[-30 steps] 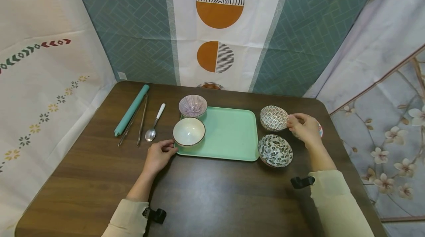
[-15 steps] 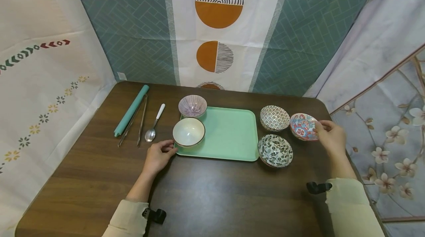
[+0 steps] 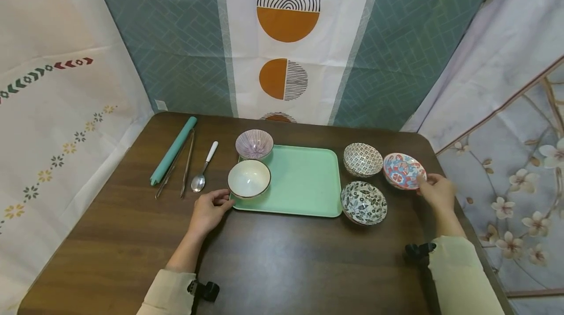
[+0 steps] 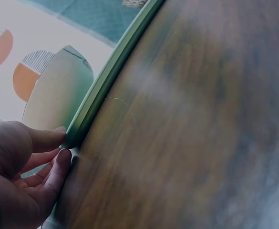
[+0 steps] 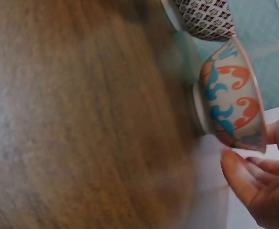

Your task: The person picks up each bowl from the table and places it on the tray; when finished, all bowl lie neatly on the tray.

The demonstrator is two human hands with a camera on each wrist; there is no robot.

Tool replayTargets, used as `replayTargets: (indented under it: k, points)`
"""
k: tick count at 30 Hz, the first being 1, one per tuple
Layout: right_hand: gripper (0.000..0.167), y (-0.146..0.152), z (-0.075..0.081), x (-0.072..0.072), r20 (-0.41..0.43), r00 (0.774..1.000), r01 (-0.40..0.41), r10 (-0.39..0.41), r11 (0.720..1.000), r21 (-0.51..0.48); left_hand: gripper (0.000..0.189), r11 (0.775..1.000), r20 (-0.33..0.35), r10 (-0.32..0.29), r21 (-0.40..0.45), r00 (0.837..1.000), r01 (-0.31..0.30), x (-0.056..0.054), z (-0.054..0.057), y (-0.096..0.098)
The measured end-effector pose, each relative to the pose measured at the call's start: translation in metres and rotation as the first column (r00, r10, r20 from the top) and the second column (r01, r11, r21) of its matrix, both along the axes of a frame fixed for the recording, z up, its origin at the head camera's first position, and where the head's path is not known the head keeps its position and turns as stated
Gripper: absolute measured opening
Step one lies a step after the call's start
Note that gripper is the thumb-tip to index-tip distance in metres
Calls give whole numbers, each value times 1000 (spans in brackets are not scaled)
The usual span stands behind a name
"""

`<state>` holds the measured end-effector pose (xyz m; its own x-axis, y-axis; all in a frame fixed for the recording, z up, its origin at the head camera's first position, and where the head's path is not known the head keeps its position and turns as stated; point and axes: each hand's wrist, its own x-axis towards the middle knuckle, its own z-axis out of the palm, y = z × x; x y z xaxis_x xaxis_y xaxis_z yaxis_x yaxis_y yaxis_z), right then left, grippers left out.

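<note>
My left hand (image 3: pixel 210 209) pinches the near left corner of a mint-green tray (image 3: pixel 304 182); in the left wrist view the thumb and fingers meet at the tray's edge (image 4: pixel 94 100). A cream bowl with a dark rim (image 3: pixel 249 178) stands on the tray beside that hand. On the right, my right hand (image 3: pixel 438 195) pinches the near right rim of a red and blue patterned bowl (image 3: pixel 403 170). In the right wrist view, this bowl (image 5: pixel 232 98) is upright, with its foot facing the wooden table.
A purple-striped bowl (image 3: pixel 254 144) overlaps the tray's far left corner. A brown-patterned bowl (image 3: pixel 363 159) and a black floral bowl (image 3: pixel 363 202) stand right of the tray. Leftward lie a spoon (image 3: pixel 203 168), metal tongs (image 3: pixel 187 165) and a teal rod (image 3: pixel 174 151).
My right hand has moved right from the brown-patterned bowl's rim to the red and blue bowl's rim, uncovering that bowl. My left hand stays at the tray corner.
</note>
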<state>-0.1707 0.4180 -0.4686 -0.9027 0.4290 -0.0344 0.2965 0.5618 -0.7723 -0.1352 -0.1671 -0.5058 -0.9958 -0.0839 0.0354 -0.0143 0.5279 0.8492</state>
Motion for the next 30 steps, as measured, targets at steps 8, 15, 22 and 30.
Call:
replayTargets:
  k: [8, 15, 22, 30]
  points:
    - [49, -1, -10, 4, -15, 1000, -18, 15, 963, -269, 32, 1000, 16, -5, 4, 1000, 5, 2, -4, 0]
    - [47, -2, 9, -1, -59, 998, -20, 2, 949, -314, 32, 1000, -4, -2, 22, 1000, 2, 0, -1, -1]
    - [55, -18, 40, -5, -39, 999, -24, 14, 964, -264, 29, 1000, -8, 3, 6, 1000, -3, -1, 0, -1]
    - [50, -53, 62, -12, -122, 987, -135, 105, 951, -278, 29, 1000, -8, 1, 5, 1000, -1, -2, -1, 0]
